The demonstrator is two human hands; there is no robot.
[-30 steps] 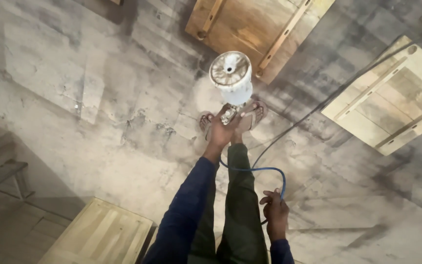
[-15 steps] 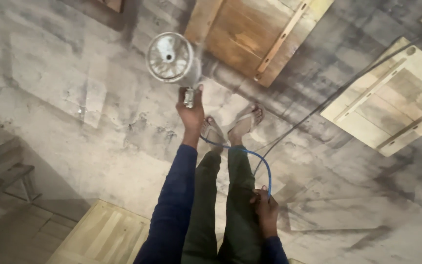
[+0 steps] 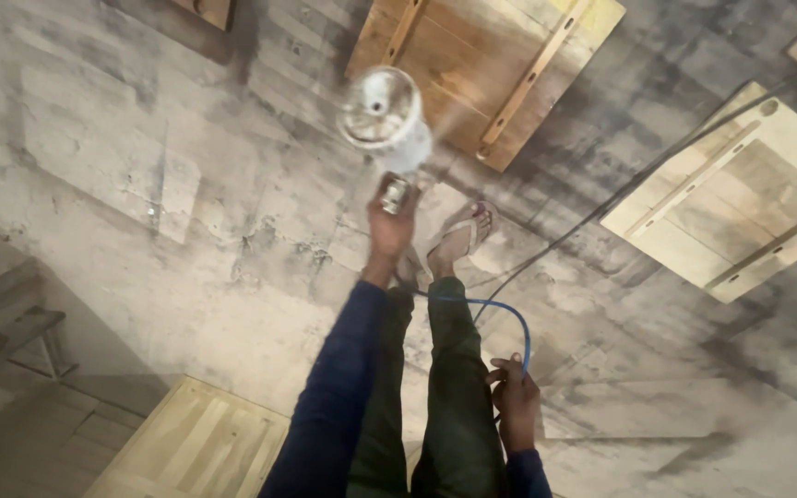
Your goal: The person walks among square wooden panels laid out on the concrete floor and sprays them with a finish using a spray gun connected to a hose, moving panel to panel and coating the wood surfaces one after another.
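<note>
My left hand (image 3: 389, 226) is stretched out in front of me and grips a spray gun (image 3: 397, 189) with a shiny metal cup (image 3: 382, 112) on top. The gun points toward a brown wooden panel (image 3: 500, 55) lying on the floor. My right hand (image 3: 514, 401) hangs low by my hip and is closed around a blue air hose (image 3: 520, 327) that loops across to the gun. My legs and sandalled feet (image 3: 461, 235) stand between the two hands.
A pale wooden panel (image 3: 740, 203) lies on the right and another (image 3: 191, 447) at the lower left. A black cable (image 3: 620, 198) runs across the stained concrete floor (image 3: 186, 231). A wooden bench (image 3: 6, 323) stands at the left edge.
The spray gun swung left over the floor, then came back right toward the brown panel. My right hand kept its hold on the hose by my side.
</note>
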